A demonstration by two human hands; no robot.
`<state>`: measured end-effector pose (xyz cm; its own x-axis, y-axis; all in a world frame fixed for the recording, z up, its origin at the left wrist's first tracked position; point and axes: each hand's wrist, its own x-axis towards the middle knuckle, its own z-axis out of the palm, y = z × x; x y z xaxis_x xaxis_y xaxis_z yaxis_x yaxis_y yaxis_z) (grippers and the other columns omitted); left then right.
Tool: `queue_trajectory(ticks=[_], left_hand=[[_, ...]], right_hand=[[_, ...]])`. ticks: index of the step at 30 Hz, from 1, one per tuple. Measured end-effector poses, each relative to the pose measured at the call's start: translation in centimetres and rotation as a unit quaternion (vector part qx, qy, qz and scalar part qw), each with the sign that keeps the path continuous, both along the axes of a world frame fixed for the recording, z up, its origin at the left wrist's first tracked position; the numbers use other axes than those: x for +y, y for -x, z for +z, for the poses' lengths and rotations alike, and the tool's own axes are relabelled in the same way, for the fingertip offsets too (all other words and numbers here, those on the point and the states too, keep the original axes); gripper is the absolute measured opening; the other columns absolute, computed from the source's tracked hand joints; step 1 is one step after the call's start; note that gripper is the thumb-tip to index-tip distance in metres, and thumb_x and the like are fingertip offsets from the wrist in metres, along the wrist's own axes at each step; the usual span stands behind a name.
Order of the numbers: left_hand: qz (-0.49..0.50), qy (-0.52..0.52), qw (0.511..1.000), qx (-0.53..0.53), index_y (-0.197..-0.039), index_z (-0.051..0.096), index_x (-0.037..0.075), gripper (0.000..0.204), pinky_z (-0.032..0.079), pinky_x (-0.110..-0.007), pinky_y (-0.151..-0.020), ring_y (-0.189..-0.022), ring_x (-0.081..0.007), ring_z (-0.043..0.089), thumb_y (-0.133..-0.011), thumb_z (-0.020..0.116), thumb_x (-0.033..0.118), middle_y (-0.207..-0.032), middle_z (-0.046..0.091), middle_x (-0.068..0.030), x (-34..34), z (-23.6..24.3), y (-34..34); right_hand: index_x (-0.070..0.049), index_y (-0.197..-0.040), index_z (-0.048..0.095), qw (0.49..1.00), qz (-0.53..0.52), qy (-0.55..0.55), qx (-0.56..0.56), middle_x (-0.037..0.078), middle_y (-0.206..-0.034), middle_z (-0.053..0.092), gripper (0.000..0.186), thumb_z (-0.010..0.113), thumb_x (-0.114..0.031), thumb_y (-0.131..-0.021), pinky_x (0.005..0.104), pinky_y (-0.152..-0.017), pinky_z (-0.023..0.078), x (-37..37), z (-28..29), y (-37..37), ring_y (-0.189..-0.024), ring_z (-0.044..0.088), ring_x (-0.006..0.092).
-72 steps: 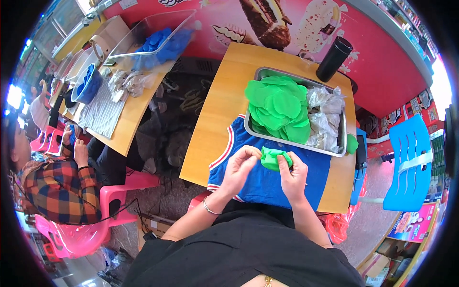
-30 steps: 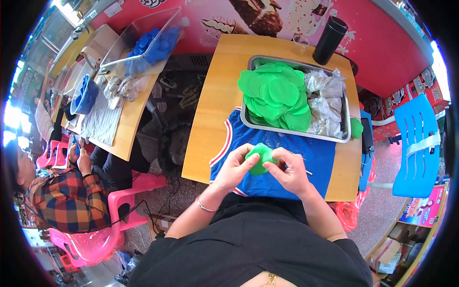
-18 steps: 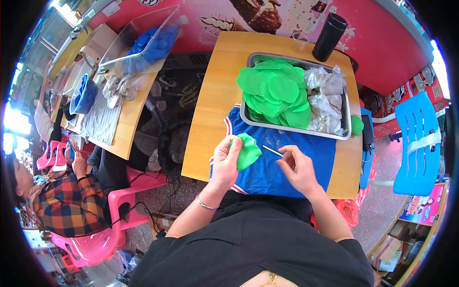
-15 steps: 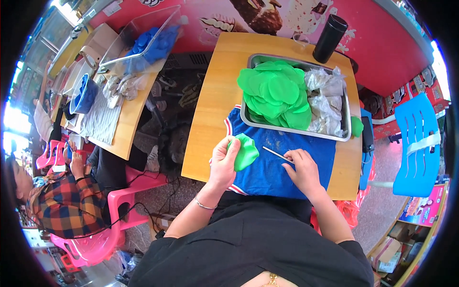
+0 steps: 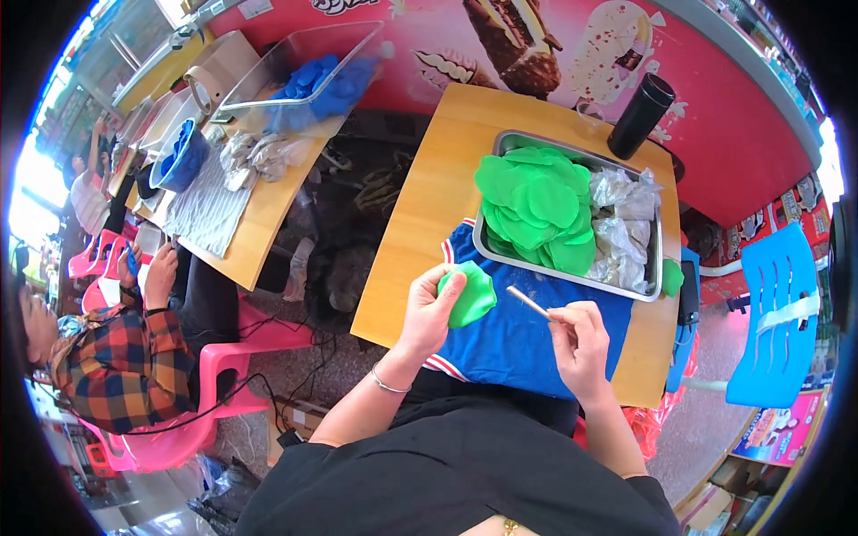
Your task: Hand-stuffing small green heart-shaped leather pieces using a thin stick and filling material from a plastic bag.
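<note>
My left hand (image 5: 427,313) is closed on a gathered piece of thin green sheet (image 5: 474,297), pinched between thumb and fingers. In my right hand (image 5: 581,347) a thin light stick (image 5: 529,304) is gripped near one end; its free tip points at the green piece but stays apart from it. Both hands are over a blue cloth (image 5: 514,353) with striped edging, spread on the wooden table (image 5: 402,241). Beyond them stands a metal tray (image 5: 561,274). A heap of flat round green sheets (image 5: 541,192) fills its left side, and knotted clear plastic bags (image 5: 621,237) lie on its right.
A black cylindrical bottle (image 5: 642,116) stands at the table's far right. One green sheet (image 5: 672,277) hangs by the tray's right side. To the left, a person in a checked shirt (image 5: 130,366) sits at another table (image 5: 268,210). A blue chair (image 5: 773,313) is at right.
My right hand has turned and raised the stick, closing its fingers round it. The left hand still holds the green piece. The whole view has shifted a little.
</note>
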<state>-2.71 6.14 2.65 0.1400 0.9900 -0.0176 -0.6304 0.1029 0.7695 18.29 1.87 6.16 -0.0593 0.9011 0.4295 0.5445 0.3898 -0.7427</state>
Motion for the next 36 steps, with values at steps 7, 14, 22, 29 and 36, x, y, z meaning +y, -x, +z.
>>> queue_trajectory(ticks=[7,14,22,29,36], left_hand=[[-0.022,-0.026,0.994,0.103,-0.087,0.063,-0.001,0.013,0.049,-0.022,-0.068,-0.074,-0.0087,0.059,-0.082,0.065,0.01,-0.082,0.064,-0.0048,-0.6,1.9,0.0],[-0.031,-0.086,0.991,0.096,-0.094,0.065,-0.001,0.026,0.049,-0.024,-0.071,-0.079,-0.0108,0.06,-0.074,0.073,0.014,-0.088,0.065,-0.0064,-1.4,2.8,0.1],[-0.018,-0.057,0.998,-0.01,-0.094,0.063,-0.003,0.031,0.051,-0.026,-0.07,-0.075,-0.0121,0.062,-0.074,0.073,0.018,-0.086,0.065,-0.0082,-1.3,3.3,0.7],[-0.053,-0.069,0.995,0.052,-0.093,0.064,-0.001,0.025,0.05,-0.025,-0.071,-0.079,-0.0133,0.062,-0.074,0.072,0.014,-0.087,0.065,-0.0077,-1.5,3.7,0.6],[-0.065,-0.091,0.984,0.141,-0.091,0.066,0.001,0.017,0.048,-0.023,-0.072,-0.081,-0.0099,0.06,-0.075,0.07,0.005,-0.088,0.066,-0.0067,-1.9,4.2,-0.5]], right_hand=[[-0.005,-0.088,0.063,0.997,0.071,-0.006,-0.025,0.006,-0.077,0.055,0.02,0.066,0.005,-0.071,0.025,-0.048,0.044,0.2,0.8,1.6,-0.054,0.054,0.015],[-0.004,-0.086,0.063,0.991,0.087,0.067,0.074,0.006,-0.073,0.058,0.019,0.067,0.006,-0.07,0.0225,-0.046,0.039,-0.2,0.5,2.6,-0.054,0.052,0.0121],[-0.003,-0.087,0.063,0.995,0.05,0.024,0.088,0.006,-0.074,0.058,0.021,0.068,0.008,-0.069,0.0199,-0.046,0.04,-0.9,0.7,1.1,-0.056,0.053,0.0098],[-0.005,-0.085,0.065,0.998,0.061,-0.024,0.002,0.006,-0.071,0.057,0.021,0.07,0.006,-0.067,0.0236,-0.045,0.041,-0.6,1.1,2.1,-0.053,0.054,0.014],[-0.003,-0.084,0.062,0.997,0.071,0.029,0.02,0.005,-0.071,0.057,0.017,0.069,0.004,-0.07,0.0231,-0.046,0.041,-0.7,1.7,4.0,-0.055,0.054,0.0113]])
